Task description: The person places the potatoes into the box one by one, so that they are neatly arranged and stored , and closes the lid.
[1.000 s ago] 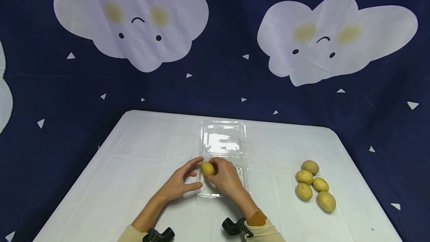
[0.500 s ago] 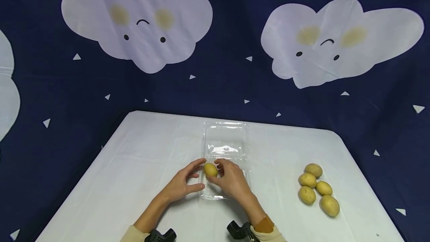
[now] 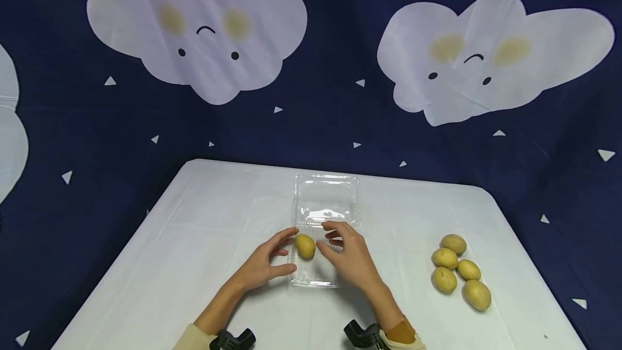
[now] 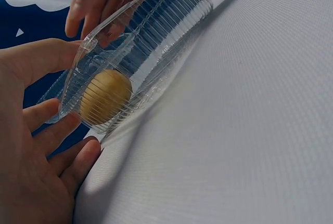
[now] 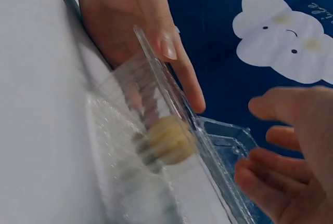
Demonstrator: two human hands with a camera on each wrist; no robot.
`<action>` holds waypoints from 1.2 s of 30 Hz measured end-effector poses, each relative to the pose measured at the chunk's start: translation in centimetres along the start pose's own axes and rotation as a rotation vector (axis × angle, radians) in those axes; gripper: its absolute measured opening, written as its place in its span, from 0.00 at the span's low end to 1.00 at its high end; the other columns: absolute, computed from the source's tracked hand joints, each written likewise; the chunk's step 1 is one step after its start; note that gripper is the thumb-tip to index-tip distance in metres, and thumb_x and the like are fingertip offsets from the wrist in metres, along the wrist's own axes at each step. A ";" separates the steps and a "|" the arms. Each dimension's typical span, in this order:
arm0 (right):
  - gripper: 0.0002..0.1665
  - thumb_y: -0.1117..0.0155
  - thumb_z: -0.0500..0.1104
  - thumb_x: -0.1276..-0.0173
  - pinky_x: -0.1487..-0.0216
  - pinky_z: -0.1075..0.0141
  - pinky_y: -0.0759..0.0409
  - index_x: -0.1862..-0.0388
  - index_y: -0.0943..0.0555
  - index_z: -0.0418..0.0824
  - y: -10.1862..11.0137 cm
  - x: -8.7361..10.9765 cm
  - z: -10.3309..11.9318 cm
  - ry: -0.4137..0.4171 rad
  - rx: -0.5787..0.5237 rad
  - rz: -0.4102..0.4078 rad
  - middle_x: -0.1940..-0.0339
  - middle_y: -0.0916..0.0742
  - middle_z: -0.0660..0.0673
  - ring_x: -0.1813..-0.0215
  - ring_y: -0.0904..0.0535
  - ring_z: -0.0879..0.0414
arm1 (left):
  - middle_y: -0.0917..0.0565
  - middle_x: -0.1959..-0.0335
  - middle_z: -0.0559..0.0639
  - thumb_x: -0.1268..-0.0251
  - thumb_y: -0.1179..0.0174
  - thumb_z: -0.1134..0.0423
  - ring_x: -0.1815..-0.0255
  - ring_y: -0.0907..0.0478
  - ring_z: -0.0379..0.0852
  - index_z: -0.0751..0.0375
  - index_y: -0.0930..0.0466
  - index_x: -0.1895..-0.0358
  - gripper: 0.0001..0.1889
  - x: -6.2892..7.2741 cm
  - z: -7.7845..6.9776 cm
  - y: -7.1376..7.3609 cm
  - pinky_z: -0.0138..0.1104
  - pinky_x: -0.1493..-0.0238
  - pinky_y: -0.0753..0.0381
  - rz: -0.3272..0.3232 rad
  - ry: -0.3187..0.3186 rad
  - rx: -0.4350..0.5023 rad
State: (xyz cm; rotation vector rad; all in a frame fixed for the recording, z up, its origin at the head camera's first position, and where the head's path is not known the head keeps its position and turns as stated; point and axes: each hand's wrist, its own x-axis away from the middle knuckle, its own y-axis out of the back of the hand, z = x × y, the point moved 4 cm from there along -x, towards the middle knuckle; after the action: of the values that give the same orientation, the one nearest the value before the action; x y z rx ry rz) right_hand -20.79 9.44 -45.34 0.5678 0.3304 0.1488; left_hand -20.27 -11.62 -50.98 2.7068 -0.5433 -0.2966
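A yellow potato (image 3: 305,246) lies in the left part of a clear plastic clamshell box (image 3: 316,274), whose lid (image 3: 325,196) is laid back away from the person. My left hand (image 3: 264,263) is at the box's left side, fingers spread and fairly straight. In the left wrist view, its fingertips (image 4: 67,125) reach the box wall, and the potato (image 4: 106,96) shows through the ribbed plastic. Over the right part of the box hovers my right hand (image 3: 353,255), fingers loosely bent with nothing between them, a small gap from the potato.
Several more potatoes (image 3: 457,271) are grouped on the right side of the white-covered table (image 3: 218,193). Behind the table hangs a dark blue cloth (image 3: 330,118) printed with clouds and triangles. A black wrist camera (image 3: 362,334) sits on the right wrist.
My right hand has let go of the potato and drawn back to the right. The potato stays in the box. My left hand keeps its place beside it.
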 end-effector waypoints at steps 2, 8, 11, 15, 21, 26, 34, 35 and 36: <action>0.22 0.30 0.45 0.41 0.48 0.64 0.16 0.47 0.22 0.53 0.3 0.0 0.0 0.012 -0.036 0.004 0.48 0.18 0.51 0.51 0.18 0.55 | 0.36 0.28 0.47 0.46 0.32 0.64 0.30 0.35 0.52 0.52 0.43 0.28 0.41 0.0 -0.1 0.0 0.48 0.36 0.27 -0.001 0.004 -0.011; 0.22 0.30 0.48 0.41 0.47 0.56 0.17 0.47 0.23 0.56 1.4 0.1 -0.5 0.036 -0.113 0.008 0.47 0.17 0.49 0.49 0.19 0.55 | 0.35 0.29 0.44 0.46 0.32 0.61 0.30 0.34 0.50 0.51 0.43 0.28 0.41 0.0 -0.3 0.1 0.43 0.36 0.25 -0.002 -0.021 0.002; 0.22 0.31 0.51 0.41 0.48 0.57 0.16 0.47 0.24 0.57 2.2 0.4 -1.1 0.068 -0.101 -0.008 0.48 0.17 0.53 0.49 0.19 0.57 | 0.35 0.28 0.46 0.46 0.32 0.61 0.30 0.35 0.50 0.50 0.43 0.28 0.41 -0.2 -0.3 -0.1 0.43 0.36 0.25 0.004 -0.029 0.007; 0.23 0.32 0.53 0.40 0.49 0.60 0.16 0.45 0.24 0.56 3.4 0.9 -1.6 0.107 -0.087 -0.037 0.47 0.18 0.53 0.49 0.19 0.58 | 0.35 0.29 0.44 0.46 0.32 0.61 0.30 0.35 0.48 0.47 0.43 0.28 0.41 -0.4 -0.4 -0.3 0.40 0.36 0.25 0.008 -0.032 0.001; 0.21 0.33 0.49 0.38 0.50 0.62 0.16 0.45 0.23 0.53 4.5 1.4 -2.3 0.141 -0.087 -0.070 0.48 0.17 0.51 0.50 0.18 0.53 | 0.34 0.29 0.44 0.47 0.31 0.60 0.30 0.34 0.49 0.46 0.42 0.29 0.41 0.0 -0.3 0.0 0.40 0.38 0.24 -0.005 -0.031 -0.021; 0.21 0.33 0.43 0.38 0.50 0.60 0.16 0.45 0.23 0.51 5.6 1.8 -2.8 0.143 -0.080 -0.111 0.49 0.17 0.48 0.52 0.18 0.55 | 0.35 0.29 0.44 0.46 0.31 0.59 0.30 0.34 0.48 0.46 0.42 0.29 0.41 0.2 -0.2 0.1 0.39 0.37 0.25 -0.007 -0.022 -0.014; 0.21 0.35 0.38 0.37 0.51 0.69 0.16 0.45 0.23 0.48 7.7 3.0 -3.8 0.128 -0.004 -0.144 0.50 0.16 0.46 0.54 0.16 0.53 | 0.36 0.29 0.42 0.46 0.32 0.58 0.29 0.36 0.48 0.46 0.43 0.28 0.41 0.3 -0.2 -0.1 0.41 0.36 0.25 0.001 -0.031 -0.006; 0.21 0.35 0.39 0.37 0.51 0.69 0.16 0.45 0.23 0.49 8.0 3.2 -4.0 0.113 -0.004 -0.144 0.50 0.16 0.47 0.54 0.17 0.55 | 0.36 0.29 0.42 0.46 0.32 0.58 0.29 0.36 0.48 0.46 0.43 0.28 0.41 0.2 -0.2 -0.1 0.41 0.36 0.25 0.000 -0.034 -0.004; 0.21 0.35 0.41 0.37 0.51 0.68 0.16 0.45 0.23 0.51 8.4 3.3 -4.1 0.095 0.001 -0.145 0.50 0.16 0.48 0.54 0.17 0.58 | 0.35 0.29 0.41 0.46 0.31 0.58 0.29 0.36 0.47 0.46 0.43 0.28 0.41 0.2 -0.3 -0.1 0.41 0.36 0.25 -0.003 -0.031 -0.004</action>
State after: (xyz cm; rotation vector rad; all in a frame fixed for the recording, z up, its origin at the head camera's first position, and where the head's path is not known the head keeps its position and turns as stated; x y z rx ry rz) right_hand -19.46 19.24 -44.85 0.5371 0.4628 0.0362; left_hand -20.01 -11.52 -50.78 2.7037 -0.5470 -0.3405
